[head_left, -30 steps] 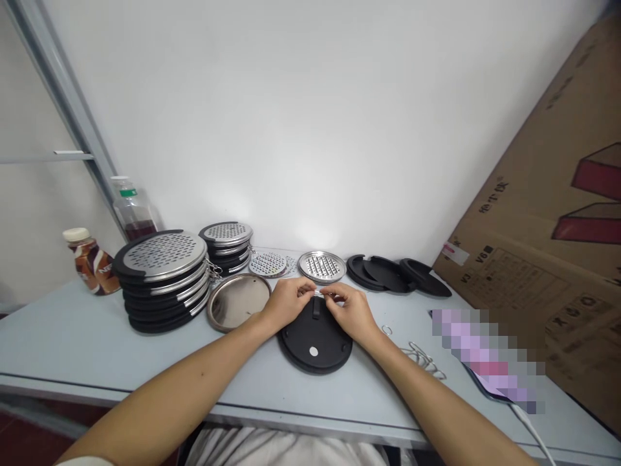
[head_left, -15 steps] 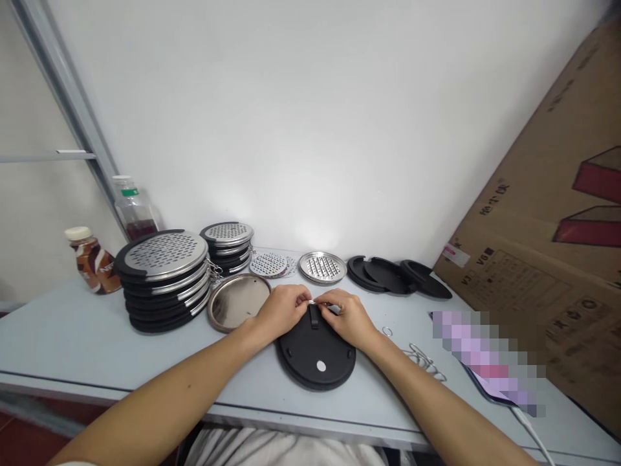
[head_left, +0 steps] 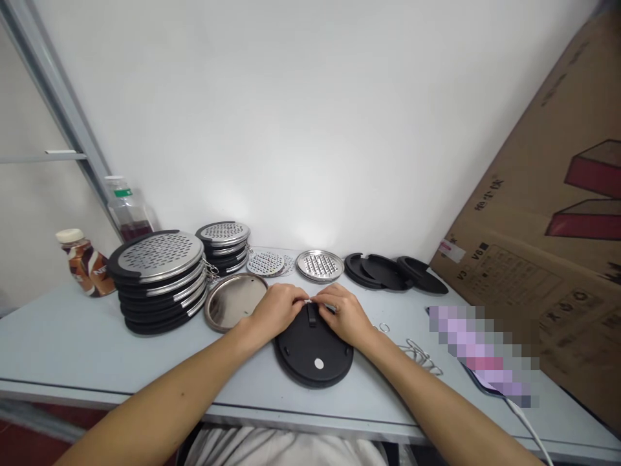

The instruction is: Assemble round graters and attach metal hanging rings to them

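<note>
counter (head_left: 72,336): pale grey, grater stacks (head_left: 158,278) at left
hands: left hand (head_left: 276,309) and right hand (head_left: 342,314), fingers pinching small metal ring (head_left: 308,301) at black disc (head_left: 313,346) tab
tip: probably steady the disc, keep the ring square

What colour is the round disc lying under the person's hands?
The round disc is matte black with one small white dot near its front, seen clearly in the head view.

The head camera is looking forward and down, from near, at the table (head_left: 72,336); the white wall is standing far behind.
</note>
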A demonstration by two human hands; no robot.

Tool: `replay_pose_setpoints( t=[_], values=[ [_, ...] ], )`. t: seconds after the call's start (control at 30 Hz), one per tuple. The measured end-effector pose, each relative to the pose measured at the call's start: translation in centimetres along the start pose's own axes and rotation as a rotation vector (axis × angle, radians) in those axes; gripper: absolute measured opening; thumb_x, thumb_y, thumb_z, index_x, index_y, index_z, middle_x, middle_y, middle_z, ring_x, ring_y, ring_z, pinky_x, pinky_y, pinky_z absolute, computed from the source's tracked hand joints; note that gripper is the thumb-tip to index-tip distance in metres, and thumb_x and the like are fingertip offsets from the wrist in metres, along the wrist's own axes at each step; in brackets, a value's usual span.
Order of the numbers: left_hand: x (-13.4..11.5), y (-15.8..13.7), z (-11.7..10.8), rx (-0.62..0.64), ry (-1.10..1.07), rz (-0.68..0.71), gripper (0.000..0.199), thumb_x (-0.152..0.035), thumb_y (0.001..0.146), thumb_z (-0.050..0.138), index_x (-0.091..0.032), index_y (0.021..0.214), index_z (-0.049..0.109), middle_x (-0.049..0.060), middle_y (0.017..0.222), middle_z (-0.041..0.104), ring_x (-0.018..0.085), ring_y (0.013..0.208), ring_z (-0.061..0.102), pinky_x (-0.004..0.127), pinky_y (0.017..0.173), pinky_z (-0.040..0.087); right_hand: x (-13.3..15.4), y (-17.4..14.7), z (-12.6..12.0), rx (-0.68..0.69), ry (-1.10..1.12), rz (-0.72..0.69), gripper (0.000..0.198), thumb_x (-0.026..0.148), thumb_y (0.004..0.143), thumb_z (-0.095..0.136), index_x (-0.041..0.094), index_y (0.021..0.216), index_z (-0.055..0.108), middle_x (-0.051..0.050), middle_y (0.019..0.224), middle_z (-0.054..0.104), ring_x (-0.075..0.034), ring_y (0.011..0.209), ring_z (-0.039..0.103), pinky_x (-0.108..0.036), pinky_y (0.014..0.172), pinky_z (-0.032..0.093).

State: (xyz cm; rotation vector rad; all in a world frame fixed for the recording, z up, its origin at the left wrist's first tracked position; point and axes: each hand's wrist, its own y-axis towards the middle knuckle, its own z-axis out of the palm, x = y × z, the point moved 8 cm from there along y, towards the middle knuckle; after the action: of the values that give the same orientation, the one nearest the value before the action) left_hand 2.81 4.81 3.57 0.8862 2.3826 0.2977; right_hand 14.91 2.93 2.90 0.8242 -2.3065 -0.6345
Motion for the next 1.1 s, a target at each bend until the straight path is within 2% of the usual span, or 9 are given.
replay_pose_setpoints(
  t=[0.13, 0.27, 0.5, 0.83, 1.1],
  values=[
    [-0.2, -0.1, 0.1, 0.034, 0.013, 0.028, 0.03, -0.009, 0.081, 0.052, -0.023, 0.096, 0.074, 0.003, 0.091, 0.074, 0.018, 0.084, 0.066, 0.026, 0.078, 0.046, -0.2, 0.0, 0.2, 0.007, -0.035, 0.028, 0.026, 0.004, 0.078, 0.055, 0.021, 0.088, 0.072, -0.004, 0.083, 0.069, -0.02, 0.083, 0.059, -0.032, 0.076, 0.049],
    [-0.3, -0.2, -0.2, 0.017, 0.027, 0.031, 0.032, -0.008, 0.08, 0.053, -0.025, 0.098, 0.074, 0.002, 0.092, 0.074, 0.018, 0.084, 0.066, 0.027, 0.079, 0.046, -0.1, -0.1, 0.2, 0.013, -0.057, 0.043, 0.026, 0.005, 0.078, 0.055, 0.022, 0.089, 0.072, -0.004, 0.084, 0.069, -0.02, 0.083, 0.059, -0.033, 0.076, 0.049],
    [-0.7, -0.4, -0.1, 0.001, 0.074, 0.034, 0.027, -0.007, 0.08, 0.052, -0.021, 0.092, 0.073, 0.004, 0.088, 0.072, 0.018, 0.082, 0.065, 0.026, 0.077, 0.046, 0.2, 0.0, 0.2, 0.04, -0.059, 0.031, 0.028, 0.005, 0.08, 0.053, 0.023, 0.091, 0.072, -0.005, 0.083, 0.068, -0.02, 0.084, 0.058, -0.033, 0.076, 0.049],
    [-1.0, -0.9, 0.4, -0.045, 0.164, 0.043, 0.021, -0.008, 0.083, 0.053, -0.017, 0.091, 0.07, 0.005, 0.086, 0.069, 0.02, 0.085, 0.063, 0.029, 0.08, 0.046, -0.4, -0.2, 0.2, -0.011, -0.026, 0.057, 0.032, 0.005, 0.08, 0.054, 0.025, 0.097, 0.073, -0.004, 0.087, 0.069, -0.021, 0.085, 0.059, -0.034, 0.078, 0.049],
    [-0.6, -1.1, 0.6, -0.064, 0.145, 0.03, 0.024, -0.008, 0.083, 0.052, -0.018, 0.095, 0.07, 0.005, 0.088, 0.069, 0.02, 0.087, 0.062, 0.03, 0.082, 0.046, -0.4, -0.1, 0.3, -0.019, -0.015, 0.065, 0.029, 0.005, 0.077, 0.055, 0.023, 0.089, 0.074, -0.005, 0.085, 0.07, -0.021, 0.083, 0.059, -0.035, 0.077, 0.05]
  ],
)
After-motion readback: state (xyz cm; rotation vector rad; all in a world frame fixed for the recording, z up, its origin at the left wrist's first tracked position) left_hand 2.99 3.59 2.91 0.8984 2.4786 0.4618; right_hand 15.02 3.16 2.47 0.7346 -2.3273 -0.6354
